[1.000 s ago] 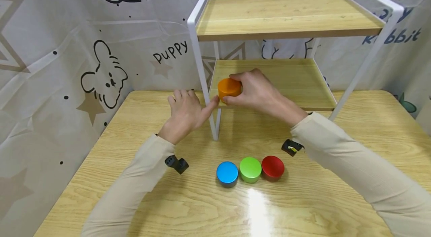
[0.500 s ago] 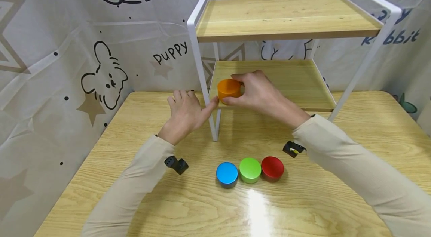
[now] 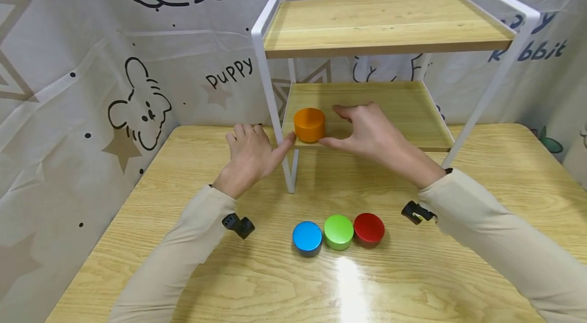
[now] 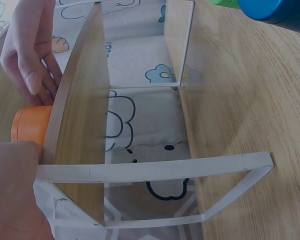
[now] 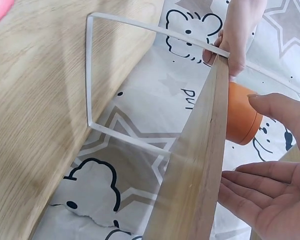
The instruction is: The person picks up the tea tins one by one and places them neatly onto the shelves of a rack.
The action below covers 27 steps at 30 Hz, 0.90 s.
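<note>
A short round orange canister (image 3: 309,125) stands at the front left corner of the rack's lower shelf (image 3: 380,109). My right hand (image 3: 367,129) is just right of it, thumb and fingers spread apart with nothing between them. In the right wrist view the right thumb tip overlaps the canister (image 5: 242,115), while the other fingers (image 5: 262,182) extend beside the shelf edge. My left hand (image 3: 252,152) is at the rack's front left post (image 3: 268,83). Its thumb crosses the post toward the canister's left side, and its other fingers lie loosely to the left.
Blue (image 3: 307,238), green (image 3: 339,232) and red (image 3: 369,230) round canisters sit in a row on the wooden table (image 3: 257,272), in front of the rack. Above the lower shelf is the rack's upper shelf (image 3: 385,22). A printed cloth (image 3: 183,73) hangs behind.
My right hand has let go of the orange canister and drawn back to the right. The canister stays on the shelf corner, and my left hand keeps its place.
</note>
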Tool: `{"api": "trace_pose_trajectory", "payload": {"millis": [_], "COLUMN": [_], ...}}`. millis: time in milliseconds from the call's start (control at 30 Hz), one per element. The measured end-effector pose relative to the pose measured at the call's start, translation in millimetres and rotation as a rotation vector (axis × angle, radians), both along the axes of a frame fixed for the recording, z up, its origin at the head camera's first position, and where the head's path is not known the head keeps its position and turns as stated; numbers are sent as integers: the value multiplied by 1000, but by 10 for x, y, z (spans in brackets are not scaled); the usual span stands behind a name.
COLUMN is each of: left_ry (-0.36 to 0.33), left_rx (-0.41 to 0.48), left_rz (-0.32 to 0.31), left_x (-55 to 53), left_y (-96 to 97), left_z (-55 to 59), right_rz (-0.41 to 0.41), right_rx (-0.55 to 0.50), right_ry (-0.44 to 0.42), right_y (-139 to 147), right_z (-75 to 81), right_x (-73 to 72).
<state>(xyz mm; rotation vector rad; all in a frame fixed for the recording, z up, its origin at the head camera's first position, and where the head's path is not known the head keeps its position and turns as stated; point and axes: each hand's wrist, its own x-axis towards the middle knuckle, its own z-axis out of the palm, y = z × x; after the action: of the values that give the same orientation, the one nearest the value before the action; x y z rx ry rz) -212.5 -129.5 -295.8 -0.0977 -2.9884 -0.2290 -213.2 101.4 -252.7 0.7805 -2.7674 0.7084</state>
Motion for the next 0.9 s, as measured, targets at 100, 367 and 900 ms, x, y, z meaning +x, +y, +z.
{"api": "trace_pose_trajectory", "payload": {"millis": [100, 367, 900], "left_ry": [-2, -8, -10], "left_rx": [4, 14, 36], "left_rz": [0, -1, -14], "left_x": [-2, -3, 8], "left_y": [4, 9, -8], "left_z": [-2, -2, -14], "right_rz": [1, 6, 0], "right_rx": [-3, -15, -101], "right_ry": [27, 100, 172], "right_y": [61, 190, 356], "right_z": [-25, -102, -287], "right_x": [50, 209, 571]}}
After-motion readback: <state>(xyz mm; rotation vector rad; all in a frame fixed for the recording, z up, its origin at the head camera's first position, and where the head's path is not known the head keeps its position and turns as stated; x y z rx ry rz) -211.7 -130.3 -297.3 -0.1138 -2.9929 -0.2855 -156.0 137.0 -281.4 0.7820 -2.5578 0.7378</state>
